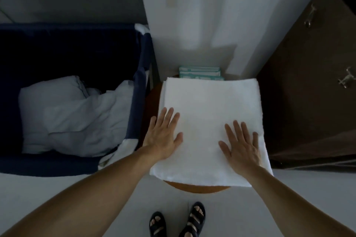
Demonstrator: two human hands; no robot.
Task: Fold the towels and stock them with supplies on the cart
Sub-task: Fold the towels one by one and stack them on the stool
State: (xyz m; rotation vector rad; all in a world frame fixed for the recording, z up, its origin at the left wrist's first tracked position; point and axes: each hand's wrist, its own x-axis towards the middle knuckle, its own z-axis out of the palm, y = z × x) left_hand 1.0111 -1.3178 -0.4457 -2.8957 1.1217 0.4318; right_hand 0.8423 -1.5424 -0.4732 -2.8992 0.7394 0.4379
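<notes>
White folded towel (pixel 210 121) lies flat on round wooden tabletop (pixel 196 186), overhanging its near edge. Left hand (pixel 163 136) and right hand (pixel 240 144) both flat, fingers spread, palms pressing its near half, gripping nothing. Teal packets (pixel 200 72) just behind the towel. Crumpled white linen (pixel 77 117) in navy bin (pixel 140 90) at left.

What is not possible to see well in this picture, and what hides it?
Head view:
1. Teal packs: mostly hidden behind the folded towel; print too blurred to read.
2. Round table: nearly all covered by the towel.
3. Blue bin: cut off by the left edge; inside too dark.
</notes>
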